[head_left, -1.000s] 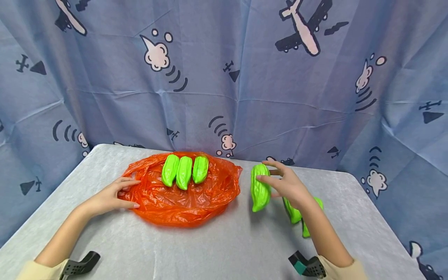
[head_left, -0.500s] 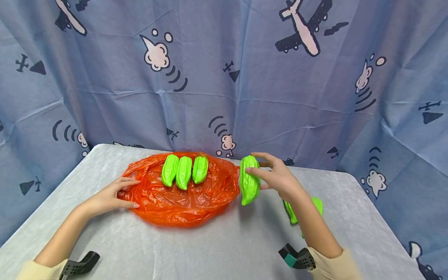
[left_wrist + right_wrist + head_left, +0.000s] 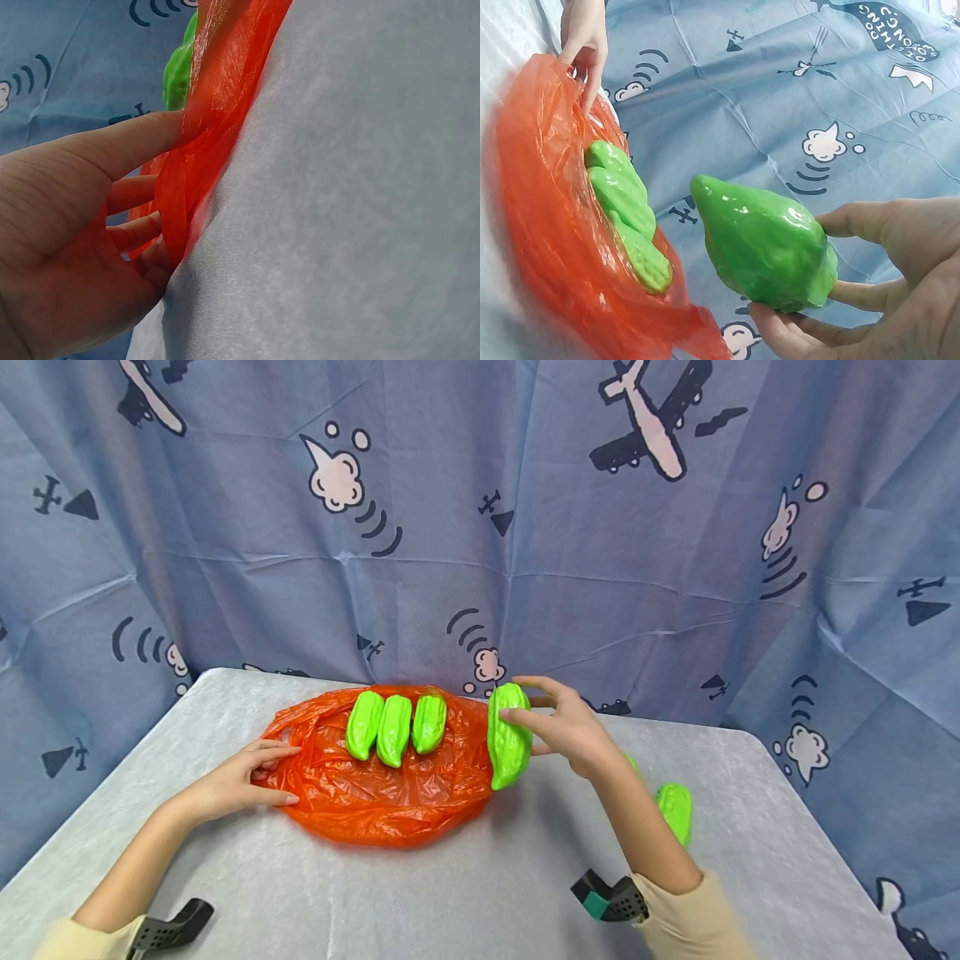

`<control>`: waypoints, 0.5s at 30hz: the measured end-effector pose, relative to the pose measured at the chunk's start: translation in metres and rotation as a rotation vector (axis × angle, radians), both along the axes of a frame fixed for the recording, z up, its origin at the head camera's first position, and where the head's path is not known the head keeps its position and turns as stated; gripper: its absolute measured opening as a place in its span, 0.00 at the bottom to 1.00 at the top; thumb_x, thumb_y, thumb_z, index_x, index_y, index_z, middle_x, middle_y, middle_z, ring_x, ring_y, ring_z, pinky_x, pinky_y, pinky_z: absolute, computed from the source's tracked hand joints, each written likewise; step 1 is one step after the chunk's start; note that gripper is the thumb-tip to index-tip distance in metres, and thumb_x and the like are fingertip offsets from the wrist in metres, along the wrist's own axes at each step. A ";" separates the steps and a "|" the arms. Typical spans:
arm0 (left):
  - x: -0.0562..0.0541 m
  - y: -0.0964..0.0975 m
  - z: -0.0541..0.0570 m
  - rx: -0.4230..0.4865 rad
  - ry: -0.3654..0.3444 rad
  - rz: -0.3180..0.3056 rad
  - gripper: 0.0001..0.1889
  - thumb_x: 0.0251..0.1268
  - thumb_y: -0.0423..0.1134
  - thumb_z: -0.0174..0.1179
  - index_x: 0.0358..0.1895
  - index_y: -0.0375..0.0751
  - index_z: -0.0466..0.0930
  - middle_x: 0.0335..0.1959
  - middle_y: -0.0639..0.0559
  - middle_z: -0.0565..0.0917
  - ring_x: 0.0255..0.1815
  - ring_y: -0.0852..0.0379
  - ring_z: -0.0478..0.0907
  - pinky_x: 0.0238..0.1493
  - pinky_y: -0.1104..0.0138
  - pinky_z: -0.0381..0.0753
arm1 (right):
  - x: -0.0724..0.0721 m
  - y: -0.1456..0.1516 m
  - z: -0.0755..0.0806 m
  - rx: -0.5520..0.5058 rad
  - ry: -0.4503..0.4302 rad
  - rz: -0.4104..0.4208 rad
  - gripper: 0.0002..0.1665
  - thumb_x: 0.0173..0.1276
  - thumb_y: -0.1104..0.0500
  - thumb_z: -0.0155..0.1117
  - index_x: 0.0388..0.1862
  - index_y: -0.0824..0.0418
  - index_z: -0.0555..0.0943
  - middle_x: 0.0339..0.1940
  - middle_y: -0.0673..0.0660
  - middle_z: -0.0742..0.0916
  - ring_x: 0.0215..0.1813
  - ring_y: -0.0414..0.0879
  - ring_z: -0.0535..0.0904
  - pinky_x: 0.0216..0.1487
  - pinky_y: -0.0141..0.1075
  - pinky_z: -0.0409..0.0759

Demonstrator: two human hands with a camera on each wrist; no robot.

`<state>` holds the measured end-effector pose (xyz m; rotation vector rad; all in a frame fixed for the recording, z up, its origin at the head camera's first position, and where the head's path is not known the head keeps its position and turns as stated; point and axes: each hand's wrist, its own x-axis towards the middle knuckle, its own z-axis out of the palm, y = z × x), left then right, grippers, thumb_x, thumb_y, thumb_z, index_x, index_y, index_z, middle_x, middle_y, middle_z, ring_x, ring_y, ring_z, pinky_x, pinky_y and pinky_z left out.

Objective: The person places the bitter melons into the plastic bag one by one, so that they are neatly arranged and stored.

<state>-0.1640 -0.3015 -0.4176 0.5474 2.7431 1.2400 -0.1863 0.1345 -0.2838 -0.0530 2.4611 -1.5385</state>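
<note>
A glossy green bitter melon (image 3: 508, 737), ridged and tapering to a point, is held between the thumb and fingers of my right hand (image 3: 576, 731). It hangs point down at the right edge of a red plastic bag (image 3: 375, 822), overlapping the bag in the head view. My left hand (image 3: 228, 783) grips the bag's left rim, thumb and fingers on the thin film (image 3: 217, 127). Inside the bag's wide mouth, three more bitter melons (image 3: 393, 731) lie side by side toward the back. The right wrist view shows the held melon (image 3: 769, 244) apart from those in the bag.
On the right of the pale cloth-covered table (image 3: 420, 902), another bitter melon (image 3: 677, 810) lies partly behind my right forearm, with a sliver of green beside it. A blue printed curtain (image 3: 450, 527) hangs close behind the table's far edge.
My right hand has carried the bitter melon leftward and slightly away from me, from beside the bag to over its right edge. The left hand and bag have stayed in place.
</note>
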 end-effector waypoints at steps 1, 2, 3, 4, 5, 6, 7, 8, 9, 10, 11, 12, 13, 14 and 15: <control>0.000 0.000 0.000 0.002 -0.002 0.000 0.37 0.58 0.34 0.78 0.70 0.25 0.74 0.71 0.24 0.69 0.62 0.40 0.72 0.55 0.71 0.73 | -0.001 -0.002 0.000 -0.002 0.001 -0.003 0.39 0.74 0.56 0.69 0.81 0.57 0.68 0.77 0.70 0.71 0.65 0.64 0.82 0.52 0.50 0.88; 0.000 0.000 0.000 0.003 -0.003 0.000 0.37 0.58 0.34 0.78 0.71 0.25 0.74 0.71 0.24 0.69 0.62 0.40 0.72 0.55 0.71 0.73 | -0.001 -0.003 -0.001 -0.003 0.001 -0.006 0.39 0.74 0.56 0.69 0.81 0.57 0.69 0.77 0.70 0.71 0.64 0.63 0.82 0.52 0.50 0.88; 0.000 0.000 0.000 0.003 -0.004 0.001 0.37 0.59 0.34 0.78 0.71 0.25 0.74 0.71 0.24 0.69 0.62 0.40 0.72 0.55 0.71 0.73 | -0.002 -0.005 -0.001 -0.006 0.000 -0.009 0.39 0.74 0.56 0.70 0.81 0.57 0.69 0.77 0.70 0.71 0.64 0.63 0.82 0.52 0.50 0.88; 0.000 0.000 0.000 0.004 -0.005 0.001 0.37 0.59 0.34 0.77 0.71 0.25 0.74 0.71 0.24 0.69 0.63 0.40 0.72 0.55 0.71 0.73 | -0.003 -0.007 -0.002 -0.009 -0.002 -0.013 0.39 0.74 0.56 0.70 0.80 0.57 0.69 0.76 0.70 0.71 0.64 0.63 0.82 0.52 0.50 0.88; 0.000 0.000 0.000 0.002 -0.005 0.003 0.37 0.59 0.34 0.77 0.71 0.25 0.74 0.71 0.24 0.68 0.62 0.40 0.72 0.55 0.71 0.73 | -0.003 -0.009 -0.002 -0.013 -0.004 -0.015 0.38 0.74 0.56 0.70 0.80 0.56 0.70 0.76 0.69 0.72 0.64 0.63 0.82 0.52 0.50 0.88; 0.000 0.000 0.000 0.002 -0.005 0.004 0.37 0.59 0.34 0.77 0.70 0.25 0.74 0.71 0.24 0.68 0.62 0.39 0.72 0.55 0.71 0.73 | -0.003 -0.011 -0.002 -0.017 -0.008 -0.016 0.38 0.74 0.56 0.70 0.80 0.56 0.70 0.76 0.69 0.72 0.64 0.63 0.82 0.53 0.50 0.88; 0.001 0.000 0.000 0.001 -0.006 0.006 0.37 0.59 0.35 0.77 0.70 0.25 0.74 0.71 0.24 0.68 0.63 0.39 0.72 0.55 0.71 0.73 | -0.004 -0.013 -0.003 -0.020 -0.010 -0.017 0.38 0.74 0.56 0.70 0.80 0.56 0.70 0.76 0.69 0.72 0.64 0.63 0.82 0.53 0.51 0.88; 0.001 0.000 0.000 -0.001 -0.006 0.008 0.37 0.59 0.35 0.77 0.70 0.25 0.74 0.71 0.24 0.68 0.63 0.38 0.72 0.56 0.71 0.73 | -0.004 -0.014 -0.003 -0.022 -0.010 -0.016 0.38 0.74 0.56 0.70 0.80 0.56 0.70 0.76 0.69 0.72 0.64 0.63 0.82 0.53 0.51 0.88; 0.001 0.001 0.000 -0.002 -0.007 0.010 0.36 0.60 0.35 0.77 0.70 0.25 0.74 0.71 0.23 0.68 0.63 0.37 0.72 0.56 0.70 0.73 | -0.004 -0.016 -0.003 -0.022 -0.009 -0.016 0.37 0.74 0.56 0.70 0.80 0.55 0.70 0.76 0.69 0.72 0.63 0.63 0.82 0.53 0.51 0.88; 0.001 0.001 0.000 -0.003 -0.008 0.012 0.36 0.60 0.35 0.77 0.70 0.25 0.74 0.71 0.23 0.68 0.64 0.36 0.72 0.56 0.70 0.73 | -0.004 -0.018 -0.004 -0.023 -0.007 -0.014 0.37 0.74 0.57 0.70 0.80 0.55 0.70 0.75 0.69 0.72 0.63 0.63 0.83 0.53 0.52 0.88; 0.002 0.001 0.000 -0.003 -0.010 0.014 0.36 0.60 0.35 0.77 0.70 0.25 0.74 0.71 0.23 0.68 0.64 0.35 0.72 0.56 0.69 0.73 | -0.004 -0.020 -0.004 -0.025 -0.004 -0.012 0.37 0.74 0.57 0.70 0.80 0.55 0.70 0.75 0.69 0.73 0.62 0.63 0.83 0.53 0.52 0.88; 0.002 0.001 0.000 -0.003 -0.010 0.016 0.36 0.60 0.36 0.77 0.70 0.25 0.74 0.71 0.23 0.68 0.64 0.35 0.72 0.56 0.69 0.73 | -0.004 -0.022 -0.005 -0.024 0.004 -0.008 0.37 0.74 0.57 0.70 0.80 0.56 0.71 0.74 0.70 0.73 0.61 0.63 0.84 0.52 0.52 0.88; 0.002 0.001 0.000 -0.003 -0.011 0.018 0.36 0.61 0.36 0.76 0.70 0.25 0.74 0.71 0.23 0.68 0.64 0.35 0.72 0.56 0.68 0.73 | -0.004 -0.024 -0.006 -0.022 0.010 -0.004 0.37 0.74 0.57 0.70 0.80 0.56 0.71 0.74 0.70 0.73 0.59 0.63 0.84 0.52 0.52 0.88; 0.002 0.001 0.000 -0.003 -0.010 0.019 0.36 0.61 0.36 0.76 0.70 0.25 0.74 0.71 0.23 0.69 0.63 0.35 0.72 0.56 0.68 0.73 | -0.004 -0.026 -0.007 -0.022 0.016 -0.001 0.37 0.74 0.57 0.70 0.80 0.56 0.71 0.73 0.70 0.73 0.58 0.62 0.84 0.52 0.52 0.88; 0.001 0.002 0.000 -0.002 -0.009 0.020 0.35 0.61 0.36 0.76 0.70 0.25 0.74 0.70 0.24 0.69 0.62 0.37 0.73 0.55 0.68 0.73 | -0.004 -0.028 -0.008 -0.025 0.020 0.002 0.37 0.73 0.58 0.70 0.79 0.56 0.71 0.73 0.70 0.74 0.57 0.62 0.85 0.52 0.53 0.88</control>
